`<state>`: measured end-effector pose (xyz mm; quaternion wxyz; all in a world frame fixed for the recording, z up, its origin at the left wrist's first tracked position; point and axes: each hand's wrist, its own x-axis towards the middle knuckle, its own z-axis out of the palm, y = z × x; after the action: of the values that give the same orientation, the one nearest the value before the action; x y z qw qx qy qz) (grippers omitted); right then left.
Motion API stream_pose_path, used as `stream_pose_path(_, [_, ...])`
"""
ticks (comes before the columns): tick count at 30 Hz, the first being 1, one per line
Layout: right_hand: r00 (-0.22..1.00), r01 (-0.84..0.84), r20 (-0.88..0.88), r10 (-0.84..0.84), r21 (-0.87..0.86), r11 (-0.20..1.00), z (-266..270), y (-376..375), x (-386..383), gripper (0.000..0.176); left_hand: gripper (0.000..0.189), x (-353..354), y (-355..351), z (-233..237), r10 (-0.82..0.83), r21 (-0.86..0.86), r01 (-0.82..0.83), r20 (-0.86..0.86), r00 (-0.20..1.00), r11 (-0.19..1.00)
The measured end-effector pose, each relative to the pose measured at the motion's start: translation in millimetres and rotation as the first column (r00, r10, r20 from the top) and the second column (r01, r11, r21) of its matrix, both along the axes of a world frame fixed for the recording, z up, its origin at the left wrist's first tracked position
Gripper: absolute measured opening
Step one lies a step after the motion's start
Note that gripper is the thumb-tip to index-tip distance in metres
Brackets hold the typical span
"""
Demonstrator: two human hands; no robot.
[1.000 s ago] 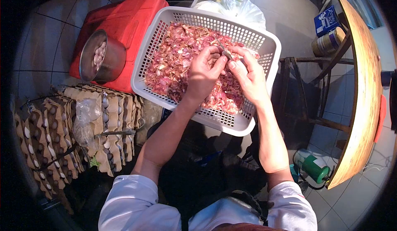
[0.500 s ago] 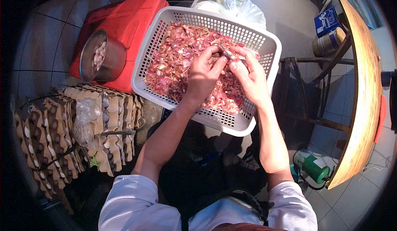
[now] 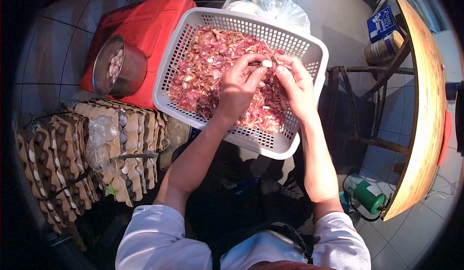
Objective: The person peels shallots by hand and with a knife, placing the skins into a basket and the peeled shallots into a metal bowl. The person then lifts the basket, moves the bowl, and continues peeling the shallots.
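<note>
My left hand (image 3: 240, 80) is over the basket, with thumb and index finger pinched on a small whitish clove (image 3: 266, 63) that looks like garlic. Close beside it, my right hand (image 3: 296, 83) is closed in a pinch too. Something small and brownish shows at its fingertips, too small to name. Beneath both hands, papery pink-red skins (image 3: 205, 72) fill much of the grey perforated plastic basket (image 3: 166, 106). Some pale bits lie among the skins.
Left of the basket, a steel pot (image 3: 133, 70) with pale peeled cloves (image 3: 116, 66) stands on a red box (image 3: 159, 21). Stacked egg trays (image 3: 128, 139) are at lower left. A clear plastic bag (image 3: 285, 11) sits behind the basket, and a wooden tabletop (image 3: 425, 110) rises at right.
The whitish clove now shows plainly at my left fingertips, where a darker object was before. My right fingertips have moved slightly right, away from the left ones.
</note>
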<state>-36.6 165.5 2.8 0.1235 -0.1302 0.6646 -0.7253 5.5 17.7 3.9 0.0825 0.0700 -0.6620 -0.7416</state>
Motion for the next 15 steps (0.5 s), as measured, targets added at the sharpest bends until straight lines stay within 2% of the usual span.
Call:
stream_pose_path(3, [0.998, 0.026, -0.053, -0.026, 0.010, 1.000, -5, 0, -3, 0.031, 0.024, 0, -1, 1, -0.024, 0.137, 0.023, 0.006, 1.000, 0.990])
stream_pose_path(6, [1.000, 0.002, -0.004, -0.002, 0.068, 0.998, 2, 0, 3, 0.036, 0.024, -3, -6, -6, -0.028, 0.286, 0.000, 0.096, 0.995, 0.958])
stream_pose_path(9, [0.976, 0.010, -0.215, 0.046, 0.252, 0.968, 5, -4, 6, 0.040, 0.024, -3, -7, -11, -0.018, 0.433, -0.002, 0.042, 0.999, 0.901])
stream_pose_path(12, [0.964, -0.007, -0.252, 0.089, 0.310, 0.951, 16, -6, 8, 0.042, 0.022, -3, -3, -8, 0.016, 0.518, -0.042, 0.054, 0.998, 0.854])
stream_pose_path(15, [0.962, -0.012, -0.259, 0.090, 0.289, 0.957, 16, -7, 9, 0.041, 0.021, -2, -2, -8, -0.021, 0.581, -0.021, 0.065, 0.998, 0.813])
